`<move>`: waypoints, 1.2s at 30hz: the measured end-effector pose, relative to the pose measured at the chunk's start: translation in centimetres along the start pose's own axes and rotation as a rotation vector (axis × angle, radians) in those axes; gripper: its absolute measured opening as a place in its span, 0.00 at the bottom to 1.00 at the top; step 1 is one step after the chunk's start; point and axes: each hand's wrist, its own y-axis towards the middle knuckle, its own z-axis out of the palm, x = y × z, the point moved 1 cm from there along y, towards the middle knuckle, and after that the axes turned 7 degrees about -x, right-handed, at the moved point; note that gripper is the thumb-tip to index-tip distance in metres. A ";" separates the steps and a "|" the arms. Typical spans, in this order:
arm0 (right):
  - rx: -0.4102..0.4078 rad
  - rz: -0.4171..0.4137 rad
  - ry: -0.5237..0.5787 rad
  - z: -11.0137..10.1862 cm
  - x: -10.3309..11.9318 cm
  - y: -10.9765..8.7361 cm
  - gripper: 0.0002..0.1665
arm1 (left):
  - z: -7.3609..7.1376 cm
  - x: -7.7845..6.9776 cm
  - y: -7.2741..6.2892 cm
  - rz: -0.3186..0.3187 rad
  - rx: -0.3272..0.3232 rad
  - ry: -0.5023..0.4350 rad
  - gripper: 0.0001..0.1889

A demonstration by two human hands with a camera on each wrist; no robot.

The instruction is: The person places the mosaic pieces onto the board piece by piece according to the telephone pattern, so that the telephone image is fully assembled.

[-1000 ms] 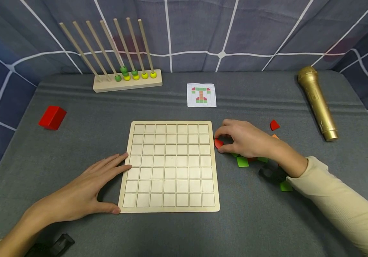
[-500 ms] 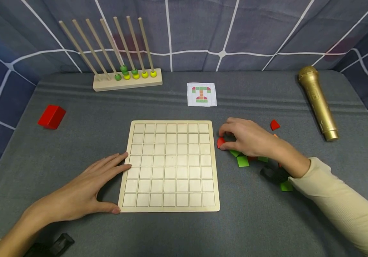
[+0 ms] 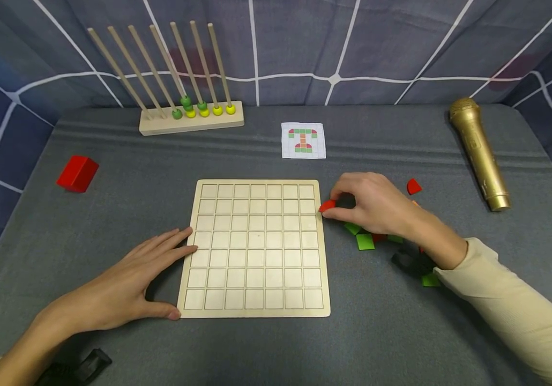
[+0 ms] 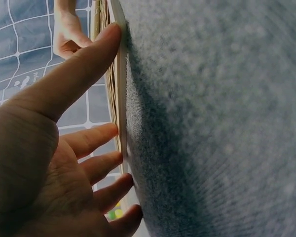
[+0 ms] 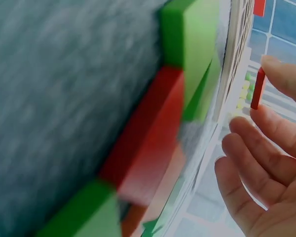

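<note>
A wooden grid board (image 3: 256,239) lies flat on the grey cloth. My left hand (image 3: 121,292) rests at its left side, fingers spread and straight, with thumb and fingertips against the edge; the left wrist view shows this contact too. Beyond the opposite edge, my right hand (image 3: 377,202) pinches a small red tile (image 3: 327,206) with a curved side between thumb and index finger. In the right wrist view this red tile (image 5: 258,89) is held edge-on, clear of the cloth, the other fingers loosely bent. Green tiles (image 3: 365,242) and red ones lie under and beside the right hand, partly hidden.
A loose red tile (image 3: 414,186) lies beyond the right forearm, and a green tile (image 3: 431,280) nearer. Behind the board are a pattern card (image 3: 303,140) and a peg stand with beads (image 3: 191,123). A red block (image 3: 77,174) sits left, a gold microphone (image 3: 479,154) right.
My right hand first drew slightly right with the red tile, then moved a little away from me, and the tile is now tilted at the board's right edge. The left hand has stayed put.
</note>
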 end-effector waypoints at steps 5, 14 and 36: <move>-0.006 -0.002 0.021 0.5 1.1 0.9 0.11 | 0.0 0.0 0.0 0.002 0.001 -0.007 0.51; 0.016 -0.031 -0.011 2.2 5.2 5.4 0.14 | -0.2 0.0 0.1 -0.022 0.022 -0.027 0.52; 0.260 -0.028 -0.197 7.3 11.9 13.0 0.15 | -0.1 0.1 -0.1 -0.026 0.019 -0.014 0.51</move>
